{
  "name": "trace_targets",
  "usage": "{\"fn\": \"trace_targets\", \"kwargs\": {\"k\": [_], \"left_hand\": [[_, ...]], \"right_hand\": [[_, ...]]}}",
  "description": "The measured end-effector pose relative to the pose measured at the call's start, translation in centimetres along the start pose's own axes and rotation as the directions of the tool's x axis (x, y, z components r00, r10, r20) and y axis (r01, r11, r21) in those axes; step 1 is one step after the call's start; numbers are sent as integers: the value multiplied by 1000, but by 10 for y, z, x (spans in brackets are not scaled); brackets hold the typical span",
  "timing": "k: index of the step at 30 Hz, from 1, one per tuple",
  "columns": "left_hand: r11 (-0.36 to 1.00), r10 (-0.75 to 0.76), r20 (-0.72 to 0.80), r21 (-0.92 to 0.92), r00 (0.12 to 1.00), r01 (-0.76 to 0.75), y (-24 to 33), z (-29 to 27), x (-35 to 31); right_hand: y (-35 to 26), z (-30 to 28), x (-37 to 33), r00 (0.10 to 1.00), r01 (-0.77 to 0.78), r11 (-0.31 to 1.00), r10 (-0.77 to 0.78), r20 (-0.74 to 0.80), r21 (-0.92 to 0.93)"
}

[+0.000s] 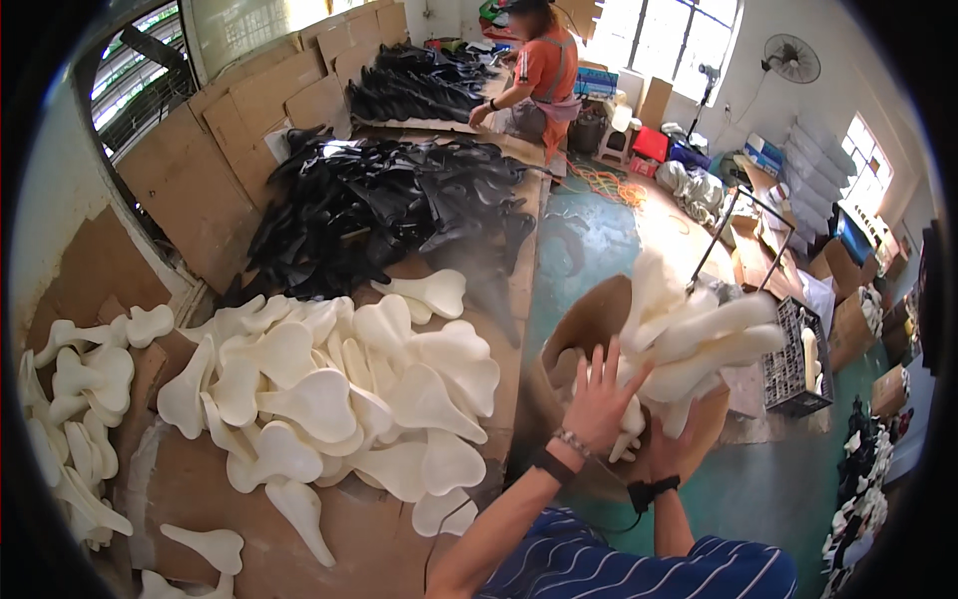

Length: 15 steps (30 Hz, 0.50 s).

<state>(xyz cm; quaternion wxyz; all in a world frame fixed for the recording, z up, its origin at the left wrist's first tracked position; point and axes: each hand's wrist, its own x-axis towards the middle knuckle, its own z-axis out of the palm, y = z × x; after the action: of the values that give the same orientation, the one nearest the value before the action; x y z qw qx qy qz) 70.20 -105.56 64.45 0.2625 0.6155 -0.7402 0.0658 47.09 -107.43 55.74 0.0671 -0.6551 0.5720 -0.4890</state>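
Observation:
A bundle of white bicycle-saddle-shaped pieces [689,339] is gathered between my two hands above an upright brown cardboard drum [589,314]. My left hand [599,399] presses against the near left side of the bundle, fingers stretched along it. Underneath, my right hand [667,449] supports the pieces, its fingers partly hidden by them. Parts of the bundle are smeared by motion. More pale pieces show inside the drum behind my hands. To the left, a big heap of the same white pieces [319,389] lies on a cardboard-covered table [379,549].
Black saddle-shaped pieces [389,200] are piled farther along the table. A person in an orange shirt [547,75] works at its far end. Right of the drum stand a black crate [798,359] and several cardboard boxes [853,324]. An orange cord [609,185] lies on the green floor.

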Motion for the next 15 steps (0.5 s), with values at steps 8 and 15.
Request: {"fn": "trace_targets", "kwargs": {"k": [8, 15], "left_hand": [[788, -48, 574, -481, 817, 384, -30, 61, -114], [574, -473, 366, -562, 801, 595, -91, -16, -219]], "right_hand": [[166, 14, -116, 557, -461, 681, 722, 412, -570], [147, 77, -96, 733, -252, 865, 463, 497, -434]]}}
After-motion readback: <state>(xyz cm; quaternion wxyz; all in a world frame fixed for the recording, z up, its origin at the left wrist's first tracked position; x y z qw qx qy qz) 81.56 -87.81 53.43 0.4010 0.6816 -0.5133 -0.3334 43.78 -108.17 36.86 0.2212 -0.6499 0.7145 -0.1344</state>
